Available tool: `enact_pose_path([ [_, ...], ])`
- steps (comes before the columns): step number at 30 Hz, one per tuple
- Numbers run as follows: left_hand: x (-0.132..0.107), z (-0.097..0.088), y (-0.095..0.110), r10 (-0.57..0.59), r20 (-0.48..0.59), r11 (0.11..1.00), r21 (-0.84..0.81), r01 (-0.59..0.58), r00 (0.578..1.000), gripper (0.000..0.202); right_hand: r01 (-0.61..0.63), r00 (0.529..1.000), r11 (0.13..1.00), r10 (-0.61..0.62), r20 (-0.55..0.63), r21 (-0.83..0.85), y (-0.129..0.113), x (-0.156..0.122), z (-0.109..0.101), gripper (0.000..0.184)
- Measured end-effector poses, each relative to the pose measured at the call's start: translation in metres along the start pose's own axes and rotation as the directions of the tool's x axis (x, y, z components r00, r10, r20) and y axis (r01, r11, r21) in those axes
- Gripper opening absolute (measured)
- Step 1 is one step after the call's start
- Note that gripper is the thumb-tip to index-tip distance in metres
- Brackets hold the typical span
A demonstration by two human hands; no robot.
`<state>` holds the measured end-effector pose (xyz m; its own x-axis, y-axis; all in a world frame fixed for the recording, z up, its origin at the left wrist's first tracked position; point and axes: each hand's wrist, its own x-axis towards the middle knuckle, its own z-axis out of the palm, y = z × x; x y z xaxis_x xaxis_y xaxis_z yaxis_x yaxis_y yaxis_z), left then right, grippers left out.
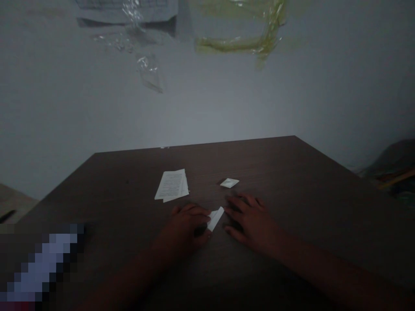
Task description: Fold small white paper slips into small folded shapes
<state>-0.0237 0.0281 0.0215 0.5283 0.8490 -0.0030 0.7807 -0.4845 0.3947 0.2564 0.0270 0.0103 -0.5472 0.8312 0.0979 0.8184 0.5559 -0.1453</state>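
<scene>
A small folded piece of white paper [215, 219] lies at a slant on the dark table between my hands. My left hand [191, 222] has it at its left end, thumb at the lower edge and fingers on the upper part. Just right of the paper rests my right hand [248, 218], its fingers apart and nothing in them; the fingertips come close to the paper's edge. Beyond my right hand sits a small white folded paper shape [230, 183], roughly a diamond. Printed paper sheets [171, 185] overlap each other farther off to the left.
The brown wooden table [259, 162] reaches back to a pale wall [220, 99] with taped papers and clear tape on it. A blurred-out, pixelated object [45, 263] is at the lower left. Dark items [397, 172] stand beyond the table's right edge.
</scene>
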Motion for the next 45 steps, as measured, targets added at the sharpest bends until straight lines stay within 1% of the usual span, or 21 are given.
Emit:
enact_pose_path([
  [4,0.003,0.004,0.001,-0.002,-0.029,1.000,-0.018,0.002,1.000,0.019,0.007,1.000,1.000,-0.007,0.006,0.011,-0.001,0.002,0.001,0.050],
  [7,0.004,0.006,0.006,-0.015,-0.048,1.000,-0.004,0.014,0.999,0.020,0.027,0.999,0.999,-0.026,-0.028,0.030,-0.004,0.003,0.002,0.045],
  [10,0.004,0.009,0.013,-0.029,-0.068,0.999,0.035,0.031,0.997,0.018,0.125,0.990,0.987,-0.117,-0.078,0.098,-0.008,0.003,0.005,0.040],
  [12,0.003,0.011,0.016,-0.012,-0.087,0.999,0.047,0.016,0.996,0.018,0.203,0.978,0.964,-0.190,-0.089,0.173,-0.009,0.004,0.010,0.038],
  [14,0.001,0.012,0.018,0.010,-0.099,0.999,0.036,-0.007,0.995,0.019,0.240,0.971,0.939,-0.226,-0.085,0.246,-0.009,0.006,0.015,0.036],
  [16,0.000,0.012,0.020,0.016,-0.091,1.000,0.026,-0.014,0.996,0.020,0.235,0.972,0.928,-0.220,-0.084,0.289,-0.007,0.009,0.020,0.034],
  [19,-0.002,0.009,0.026,-0.024,-0.026,0.999,0.027,0.024,0.999,0.020,0.214,0.977,0.923,-0.197,-0.086,0.319,-0.002,0.015,0.024,0.028],
  [22,-0.002,0.007,0.031,-0.053,0.024,0.998,0.040,0.052,0.998,0.020,0.204,0.979,0.912,-0.184,-0.089,0.355,0.001,0.019,0.024,0.022],
  [24,-0.002,0.008,0.031,-0.050,0.027,0.997,0.057,0.048,0.998,0.019,0.192,0.981,0.907,-0.170,-0.091,0.374,0.000,0.021,0.021,0.019],
  [30,-0.005,0.012,0.026,0.009,-0.018,0.997,0.077,-0.008,1.000,0.021,0.134,0.991,0.915,-0.119,-0.062,0.381,-0.007,0.023,0.012,0.012],
  [35,-0.006,0.012,0.025,0.014,-0.002,0.997,0.073,-0.014,1.000,0.024,0.106,0.994,0.926,-0.094,-0.051,0.363,-0.012,0.022,0.011,0.007],
  [38,-0.005,0.011,0.026,-0.002,0.006,0.997,0.079,0.002,1.000,0.027,0.093,0.996,0.928,-0.084,-0.041,0.360,-0.015,0.020,0.009,0.010],
  [42,-0.007,0.010,0.028,-0.004,-0.001,0.997,0.078,0.004,1.000,0.025,0.075,0.997,0.923,-0.077,-0.009,0.378,-0.017,0.018,0.005,0.023],
  [45,-0.007,0.007,0.031,-0.040,0.006,0.998,0.051,0.039,0.999,0.027,0.096,0.995,0.901,-0.097,-0.018,0.423,-0.014,0.017,0.003,0.031],
])
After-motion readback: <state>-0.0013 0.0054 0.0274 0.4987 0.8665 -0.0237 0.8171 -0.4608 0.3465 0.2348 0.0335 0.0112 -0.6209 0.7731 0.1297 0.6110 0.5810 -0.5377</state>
